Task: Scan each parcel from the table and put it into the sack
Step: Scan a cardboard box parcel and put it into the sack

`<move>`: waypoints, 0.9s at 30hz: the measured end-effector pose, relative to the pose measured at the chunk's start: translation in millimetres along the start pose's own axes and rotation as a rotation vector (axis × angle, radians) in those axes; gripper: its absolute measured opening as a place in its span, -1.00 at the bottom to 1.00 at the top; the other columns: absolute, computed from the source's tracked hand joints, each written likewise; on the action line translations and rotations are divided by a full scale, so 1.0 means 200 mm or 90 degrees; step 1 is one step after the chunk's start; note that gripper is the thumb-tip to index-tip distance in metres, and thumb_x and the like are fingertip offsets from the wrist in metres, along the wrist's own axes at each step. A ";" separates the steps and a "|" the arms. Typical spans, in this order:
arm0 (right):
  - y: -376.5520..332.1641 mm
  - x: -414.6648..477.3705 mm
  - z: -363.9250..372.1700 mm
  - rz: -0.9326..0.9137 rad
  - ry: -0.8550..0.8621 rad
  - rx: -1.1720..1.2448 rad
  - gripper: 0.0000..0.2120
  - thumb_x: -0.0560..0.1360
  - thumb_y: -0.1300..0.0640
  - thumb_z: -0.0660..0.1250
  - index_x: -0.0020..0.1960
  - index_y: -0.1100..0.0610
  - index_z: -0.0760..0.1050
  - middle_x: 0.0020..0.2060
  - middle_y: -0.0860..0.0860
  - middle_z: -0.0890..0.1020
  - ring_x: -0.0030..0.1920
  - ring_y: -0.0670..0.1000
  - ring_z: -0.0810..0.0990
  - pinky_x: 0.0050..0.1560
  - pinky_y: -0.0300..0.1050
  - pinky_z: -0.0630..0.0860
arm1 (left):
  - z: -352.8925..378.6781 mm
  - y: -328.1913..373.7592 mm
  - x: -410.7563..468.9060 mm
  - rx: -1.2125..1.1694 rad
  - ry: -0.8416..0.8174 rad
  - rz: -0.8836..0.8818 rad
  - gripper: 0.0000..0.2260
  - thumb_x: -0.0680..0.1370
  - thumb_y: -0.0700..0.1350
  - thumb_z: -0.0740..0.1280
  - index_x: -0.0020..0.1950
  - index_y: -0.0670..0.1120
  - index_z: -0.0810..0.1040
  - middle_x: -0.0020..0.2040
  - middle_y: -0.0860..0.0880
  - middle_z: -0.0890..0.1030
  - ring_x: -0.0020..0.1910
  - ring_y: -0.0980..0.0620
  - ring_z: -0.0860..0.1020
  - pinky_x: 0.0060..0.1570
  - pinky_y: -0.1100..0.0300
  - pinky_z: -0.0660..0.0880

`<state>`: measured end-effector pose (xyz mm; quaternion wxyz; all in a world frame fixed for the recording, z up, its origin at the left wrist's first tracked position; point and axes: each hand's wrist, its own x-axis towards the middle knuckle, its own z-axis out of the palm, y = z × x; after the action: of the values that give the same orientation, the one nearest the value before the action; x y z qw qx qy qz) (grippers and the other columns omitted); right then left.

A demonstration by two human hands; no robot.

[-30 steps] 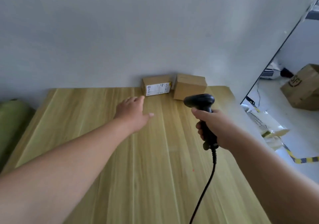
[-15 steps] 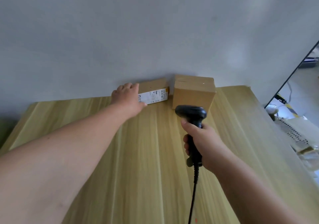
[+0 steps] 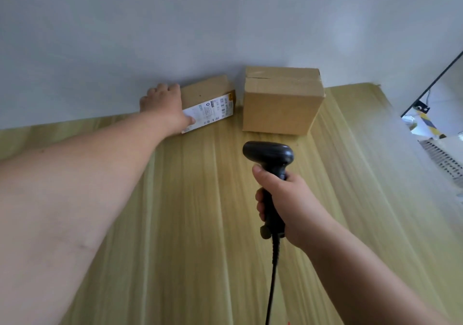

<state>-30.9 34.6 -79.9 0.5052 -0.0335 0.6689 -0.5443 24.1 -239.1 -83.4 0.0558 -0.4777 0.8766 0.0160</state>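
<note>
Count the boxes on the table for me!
2. The small labelled box sits against the wall, held by the left hand. The bigger plain box stands just to its right, also by the wall. None looks hidden.

On the table (image 3: 200, 224), the smaller parcel (image 3: 208, 94) lies just left of the larger parcel (image 3: 280, 104).

On the pale wooden surface (image 3: 200, 224), two cardboard boxes stand against the grey wall (image 3: 225, 24). The left hand (image 3: 162, 106) grips the left end of the smaller labelled box (image 3: 208, 94), with its fingers (image 3: 165, 88) over the top and its thumb on the white label (image 3: 213, 111). The larger plain box (image 3: 280, 101) stands just beside it to the right. The right hand (image 3: 288, 204) holds a black scanner (image 3: 269, 159) by its handle, with the head towards the boxes and the cable (image 3: 271, 287) hanging down.
</note>
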 end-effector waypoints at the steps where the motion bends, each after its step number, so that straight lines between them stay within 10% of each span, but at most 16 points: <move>1: 0.00 -0.01 0.00 0.001 0.007 0.001 -0.74 0.52 -0.08 0.41 -0.11 0.11 0.46 -0.40 0.01 0.52 -0.48 -0.02 0.48 -0.43 -0.14 0.47 | 0.00 0.00 -0.02 -0.004 0.000 -0.006 -0.33 0.37 0.15 0.48 0.35 -0.12 0.34 0.32 -0.19 0.40 0.30 -0.23 0.35 0.19 -0.04 0.34; 12: -0.09 -0.43 0.10 -0.054 0.029 0.018 -0.78 0.52 -0.05 0.40 -0.10 0.10 0.48 -0.42 0.02 0.52 -0.48 -0.02 0.47 -0.40 -0.15 0.45 | -0.11 -0.22 -0.70 -0.717 -0.233 -0.171 -0.57 0.40 -0.13 0.51 0.18 -0.13 0.43 0.05 -0.04 0.62 -0.11 0.04 0.58 -0.23 0.17 0.46; 27: 0.01 -1.58 0.73 -0.160 -0.102 -0.114 -0.69 0.52 -0.03 0.42 0.03 0.19 0.46 -0.44 0.03 0.55 -0.47 -0.01 0.49 -0.43 -0.14 0.48 | -0.46 -1.05 -1.82 -0.794 -0.153 -0.126 -0.50 0.34 -0.20 0.55 0.12 -0.04 0.32 -0.04 0.03 0.62 -0.28 0.10 0.62 -0.42 0.32 0.45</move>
<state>227.3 121.5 136.0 0.4800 -0.2051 0.6629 -0.5367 388.2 -56.3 53.8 -0.1334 -0.4938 0.6422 0.5709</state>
